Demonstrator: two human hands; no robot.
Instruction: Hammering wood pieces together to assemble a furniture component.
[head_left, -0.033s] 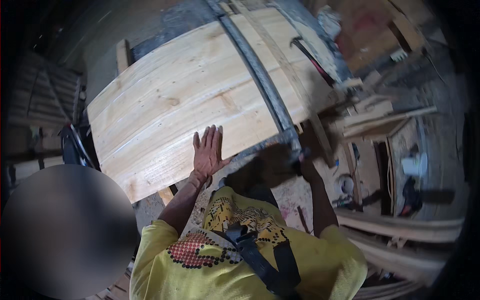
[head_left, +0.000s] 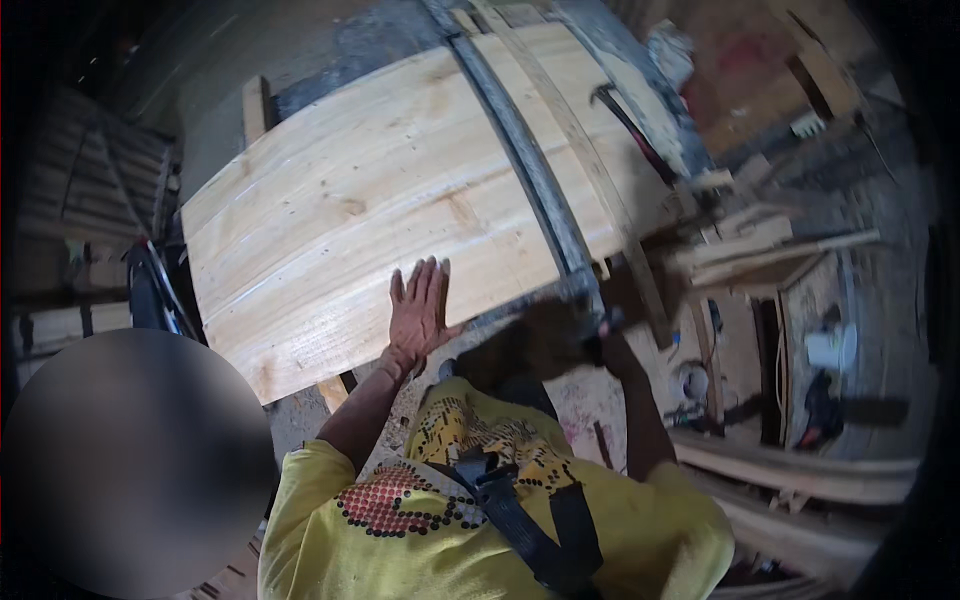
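The left hand (head_left: 416, 318) lies uncurled, grip flat on the wooden panel (head_left: 340, 190); the right hand (head_left: 616, 348) (its grip too shadowed to tell) is by the near end of the metal bar (head_left: 535, 172) crossing it.

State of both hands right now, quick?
Left hand: open, laid flat on the wooden panel.
Right hand: at the near end of the metal bar, in shadow; open or closed cannot be told.

Woodworking workshop: broad plank panel (head_left: 330, 240), long metal clamp (head_left: 527, 168), hammer-like tool (head_left: 637, 132), timber lengths (head_left: 820, 468).
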